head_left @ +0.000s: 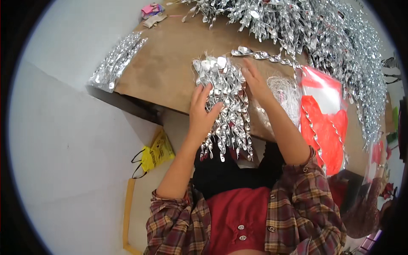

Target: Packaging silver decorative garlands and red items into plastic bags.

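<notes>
A bundle of silver twisted foil strands (226,91) lies on the brown table, its lower ends hanging over the near edge toward my lap. My left hand (202,108) rests on the bundle's left side, fingers apart and thumb stretched across the strands. Along the upper right side of the bundle is my right hand (256,80), its fingers extended and pointing away from me. Just beyond that hand, a single twisted silver strand (261,55) stretches to the right. A tangle of white thread (284,91) sits partly behind my right forearm.
A large heap of silver strands (293,25) covers the table's far right. Red plastic bags (324,123) lie to the right, with twisted strands on them. Bagged silver strands (117,63) lie at the left edge of the table (170,63). Below hangs a yellow bag (157,154).
</notes>
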Demonstrator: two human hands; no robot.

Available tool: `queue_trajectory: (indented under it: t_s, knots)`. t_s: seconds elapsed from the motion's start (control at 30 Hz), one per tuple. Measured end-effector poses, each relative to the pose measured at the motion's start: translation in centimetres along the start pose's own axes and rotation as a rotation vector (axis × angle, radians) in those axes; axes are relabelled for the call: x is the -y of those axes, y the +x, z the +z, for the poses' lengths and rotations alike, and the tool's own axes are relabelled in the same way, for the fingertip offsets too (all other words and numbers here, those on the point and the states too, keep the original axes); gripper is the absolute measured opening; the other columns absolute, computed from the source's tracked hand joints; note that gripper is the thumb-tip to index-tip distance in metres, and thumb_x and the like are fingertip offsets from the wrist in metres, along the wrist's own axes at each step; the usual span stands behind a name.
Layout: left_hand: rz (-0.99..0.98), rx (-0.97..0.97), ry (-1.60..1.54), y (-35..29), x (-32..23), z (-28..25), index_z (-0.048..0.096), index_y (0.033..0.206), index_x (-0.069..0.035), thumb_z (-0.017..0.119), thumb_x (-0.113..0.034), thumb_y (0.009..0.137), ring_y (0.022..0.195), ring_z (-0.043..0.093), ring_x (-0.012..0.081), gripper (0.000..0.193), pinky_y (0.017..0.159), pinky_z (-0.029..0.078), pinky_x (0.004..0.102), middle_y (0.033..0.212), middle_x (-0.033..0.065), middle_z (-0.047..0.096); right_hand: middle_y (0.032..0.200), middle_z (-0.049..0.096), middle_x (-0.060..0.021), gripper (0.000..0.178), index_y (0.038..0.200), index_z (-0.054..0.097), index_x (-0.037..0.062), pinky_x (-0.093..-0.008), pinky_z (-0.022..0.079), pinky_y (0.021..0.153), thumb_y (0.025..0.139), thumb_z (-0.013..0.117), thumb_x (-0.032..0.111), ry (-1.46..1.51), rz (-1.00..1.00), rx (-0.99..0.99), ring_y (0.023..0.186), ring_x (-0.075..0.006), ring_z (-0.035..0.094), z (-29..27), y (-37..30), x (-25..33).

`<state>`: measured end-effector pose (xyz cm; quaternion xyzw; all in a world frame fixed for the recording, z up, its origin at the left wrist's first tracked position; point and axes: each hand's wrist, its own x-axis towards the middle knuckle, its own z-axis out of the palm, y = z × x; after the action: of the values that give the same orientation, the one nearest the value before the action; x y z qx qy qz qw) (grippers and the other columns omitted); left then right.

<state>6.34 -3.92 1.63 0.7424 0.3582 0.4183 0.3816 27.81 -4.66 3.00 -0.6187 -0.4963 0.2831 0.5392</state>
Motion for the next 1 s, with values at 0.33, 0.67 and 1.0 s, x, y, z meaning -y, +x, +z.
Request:
queue_trajectory:
  t_s: [0.33,0.67,1.0]
  knots:
    - [-0.157,0.024,-0.201,-0.9,-0.3,-0.4,0.044,0.129,0.001,0.059,-0.010,0.084,0.118,0.044,0.0234,0.048,0.100,0.035,0.0325,0.131,0.0134,0.045,0.115,0.057,-0.0037,0.036,0.124,0.052,0.0037,-0.0285,0.041,0.092,0.091,0.055,0.015,-0.085,0.016,0.074,0.104,-0.0129,0.053,-7.6,-9.9,3.7]
    - [-0.014,-0.103,-0.020,-0.5,-4.7,-2.7,0.044,0.131,0.002,0.055,-0.012,0.088,0.125,0.041,0.0242,0.047,0.105,0.028,0.0348,0.136,0.0151,0.043,0.093,0.064,-0.0050,0.024,0.108,0.062,0.0005,-0.0259,0.047,0.076,0.086,0.060,0.009,-0.478,0.059,-0.445,0.083,-0.0125,0.059,-23.6,-19.8,3.4]
    - [0.218,0.040,0.218,-2.9,-12.1,0.6,0.052,0.124,0.000,0.059,-0.010,0.083,0.132,0.034,0.0328,0.043,0.108,0.024,0.0408,0.134,0.0158,0.047,0.114,0.057,-0.0136,0.048,0.112,0.062,0.0163,-0.0488,0.047,0.082,0.073,0.068,0.044,-1.183,0.301,-0.288,0.103,-0.0342,0.054,-31.8,-10.7,-7.3]
